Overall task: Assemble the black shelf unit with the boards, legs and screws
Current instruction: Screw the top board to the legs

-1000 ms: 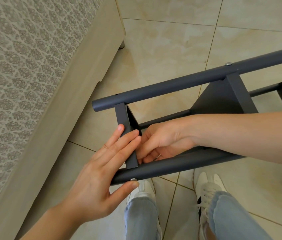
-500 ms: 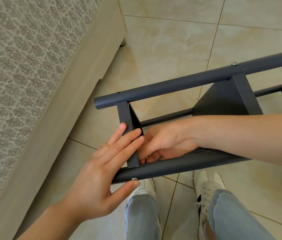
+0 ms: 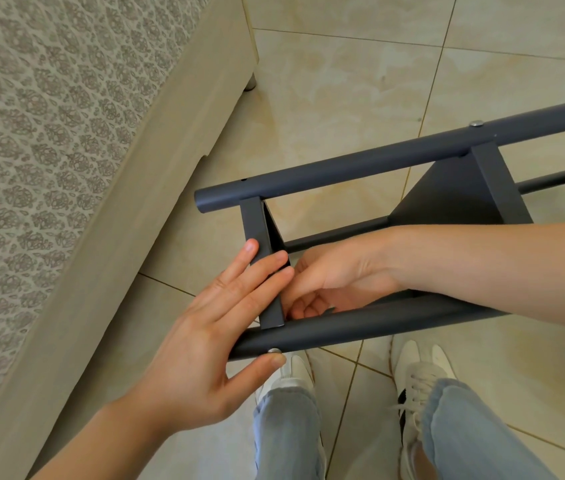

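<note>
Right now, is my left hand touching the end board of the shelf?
Touching. The head view shows the left hand with its straight fingers lying flat across the end board, no gap between them.

Left hand (image 3: 205, 341) lies flat, fingers straight against the end board (image 3: 257, 223), thumb touching the near leg (image 3: 360, 327) beside a screw (image 3: 274, 350). Right hand (image 3: 336, 275) reaches inside the frame just behind that board, fingers curled, their contents hidden.
</note>
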Tool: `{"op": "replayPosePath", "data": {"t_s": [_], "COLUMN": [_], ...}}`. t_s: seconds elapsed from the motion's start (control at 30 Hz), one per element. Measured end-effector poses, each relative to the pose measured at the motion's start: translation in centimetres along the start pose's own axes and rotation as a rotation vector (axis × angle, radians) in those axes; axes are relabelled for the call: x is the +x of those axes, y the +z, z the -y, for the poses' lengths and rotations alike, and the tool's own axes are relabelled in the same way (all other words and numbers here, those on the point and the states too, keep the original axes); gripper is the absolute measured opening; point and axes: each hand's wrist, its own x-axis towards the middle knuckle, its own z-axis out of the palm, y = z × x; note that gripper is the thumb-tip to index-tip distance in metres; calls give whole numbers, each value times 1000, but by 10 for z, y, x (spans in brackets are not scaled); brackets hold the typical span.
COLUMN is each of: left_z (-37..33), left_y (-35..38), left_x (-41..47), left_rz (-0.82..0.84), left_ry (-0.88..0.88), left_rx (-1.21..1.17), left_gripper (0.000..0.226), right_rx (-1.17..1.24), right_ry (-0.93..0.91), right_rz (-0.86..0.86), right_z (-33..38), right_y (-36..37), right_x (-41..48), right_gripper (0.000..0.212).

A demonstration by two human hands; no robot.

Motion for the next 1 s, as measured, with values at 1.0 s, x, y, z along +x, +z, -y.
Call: {"op": "replayPosePath", "data": {"t_s": [1.0], "left_z": [-2], "left_y": [2], "left_x": [0], "left_rz": [3], "left_ry": [7], "left_rx": [-13], "left_gripper": [62], "right_rx": [-4], "right_ry": [39], "right_rz": [31], "right_z": [-2], "right_y": [-1], "right_x": [0], "right_gripper": [8]}}
